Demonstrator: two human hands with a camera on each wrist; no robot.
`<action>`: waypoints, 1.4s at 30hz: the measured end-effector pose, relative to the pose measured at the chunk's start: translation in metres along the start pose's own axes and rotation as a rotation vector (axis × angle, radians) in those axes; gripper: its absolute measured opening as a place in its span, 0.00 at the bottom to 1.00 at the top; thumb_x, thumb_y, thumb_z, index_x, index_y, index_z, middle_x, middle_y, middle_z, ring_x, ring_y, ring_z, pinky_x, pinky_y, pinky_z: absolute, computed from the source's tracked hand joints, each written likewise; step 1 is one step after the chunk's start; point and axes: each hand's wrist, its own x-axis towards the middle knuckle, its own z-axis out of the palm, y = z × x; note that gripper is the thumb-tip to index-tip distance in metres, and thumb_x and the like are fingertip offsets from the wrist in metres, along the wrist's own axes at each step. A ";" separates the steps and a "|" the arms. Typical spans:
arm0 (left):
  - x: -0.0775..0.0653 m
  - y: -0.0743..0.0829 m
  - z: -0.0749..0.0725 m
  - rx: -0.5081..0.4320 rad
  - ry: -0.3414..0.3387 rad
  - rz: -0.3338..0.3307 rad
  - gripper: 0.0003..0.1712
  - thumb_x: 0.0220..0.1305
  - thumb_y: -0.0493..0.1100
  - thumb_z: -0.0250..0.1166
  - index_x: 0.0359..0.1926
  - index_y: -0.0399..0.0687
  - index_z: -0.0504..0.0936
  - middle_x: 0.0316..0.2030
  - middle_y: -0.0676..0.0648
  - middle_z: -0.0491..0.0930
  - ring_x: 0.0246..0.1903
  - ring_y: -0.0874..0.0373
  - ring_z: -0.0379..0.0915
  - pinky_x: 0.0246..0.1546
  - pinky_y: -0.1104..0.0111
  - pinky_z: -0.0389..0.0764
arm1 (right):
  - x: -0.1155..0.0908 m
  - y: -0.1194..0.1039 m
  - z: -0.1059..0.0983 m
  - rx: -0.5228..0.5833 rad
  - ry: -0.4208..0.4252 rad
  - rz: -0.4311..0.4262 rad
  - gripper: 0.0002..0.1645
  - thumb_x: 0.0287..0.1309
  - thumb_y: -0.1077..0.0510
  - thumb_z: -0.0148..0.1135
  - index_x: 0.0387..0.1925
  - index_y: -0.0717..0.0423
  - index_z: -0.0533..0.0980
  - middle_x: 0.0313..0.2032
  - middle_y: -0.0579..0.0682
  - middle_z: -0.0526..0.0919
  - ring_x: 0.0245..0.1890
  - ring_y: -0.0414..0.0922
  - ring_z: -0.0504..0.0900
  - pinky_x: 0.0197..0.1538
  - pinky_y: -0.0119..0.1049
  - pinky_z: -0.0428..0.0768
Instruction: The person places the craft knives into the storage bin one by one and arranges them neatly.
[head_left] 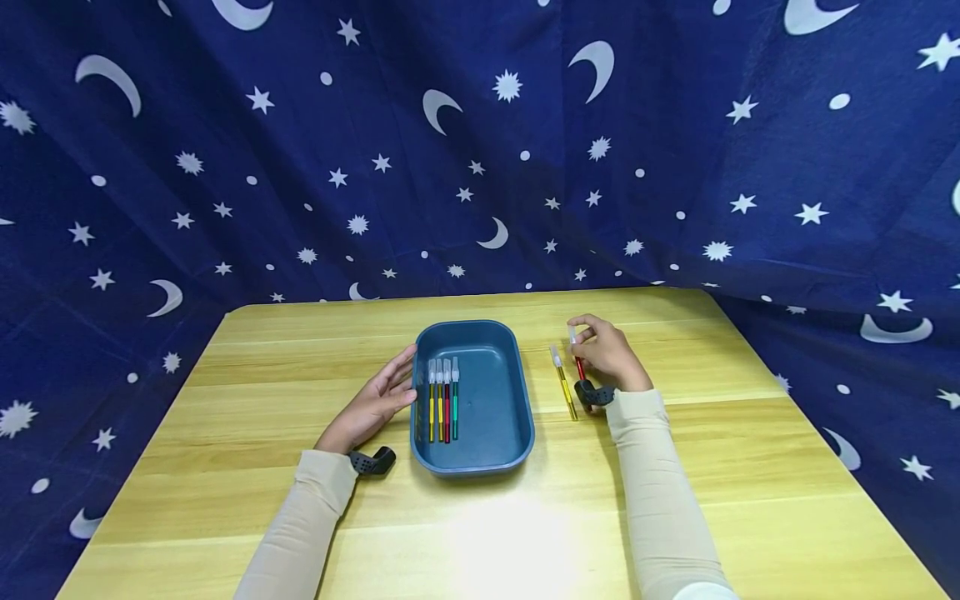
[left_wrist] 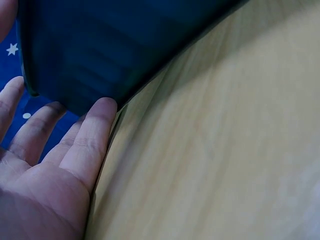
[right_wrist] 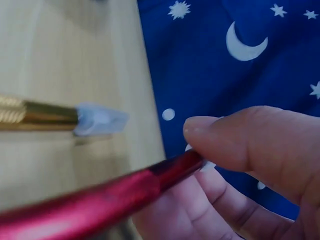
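Observation:
My right hand (head_left: 609,354) pinches a red craft knife (right_wrist: 100,202) between thumb and fingers, near its capped end. Just left of it, a yellow-gold craft knife (head_left: 566,393) with a translucent cap (right_wrist: 100,120) lies on the table. My left hand (head_left: 372,408) rests with extended fingers (left_wrist: 90,140) against the left side of a dark blue tray (head_left: 495,454). Inside the tray, along its left side, several capped craft knives lie side by side: gold ones (head_left: 431,417), a red one (head_left: 447,417) and a green one (head_left: 455,412).
The tray stands on a light wooden table (head_left: 262,417). Behind the table hangs a dark blue curtain (head_left: 300,167) with white moons and stars. Each wrist wears a black camera band, such as the one at the left wrist (head_left: 372,462).

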 end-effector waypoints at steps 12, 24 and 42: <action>-0.001 0.002 0.001 -0.002 0.007 -0.014 0.49 0.82 0.34 0.59 0.90 0.51 0.40 0.87 0.36 0.40 0.84 0.32 0.39 0.68 0.73 0.74 | -0.005 -0.022 -0.003 0.016 0.033 -0.100 0.31 0.71 0.68 0.66 0.72 0.68 0.72 0.49 0.65 0.81 0.35 0.43 0.86 0.41 0.48 0.91; 0.000 0.000 -0.001 0.003 0.005 -0.011 0.49 0.82 0.34 0.59 0.90 0.52 0.41 0.87 0.36 0.41 0.84 0.32 0.40 0.68 0.72 0.74 | -0.010 -0.042 -0.001 0.096 0.019 -0.156 0.31 0.71 0.69 0.67 0.72 0.69 0.71 0.47 0.64 0.80 0.37 0.42 0.88 0.43 0.46 0.92; 0.000 0.002 0.001 -0.006 0.010 -0.011 0.50 0.81 0.35 0.61 0.89 0.50 0.40 0.87 0.35 0.40 0.84 0.32 0.40 0.67 0.73 0.74 | -0.017 -0.066 0.014 0.140 -0.028 -0.204 0.31 0.70 0.70 0.66 0.71 0.70 0.71 0.46 0.64 0.81 0.34 0.42 0.89 0.39 0.40 0.92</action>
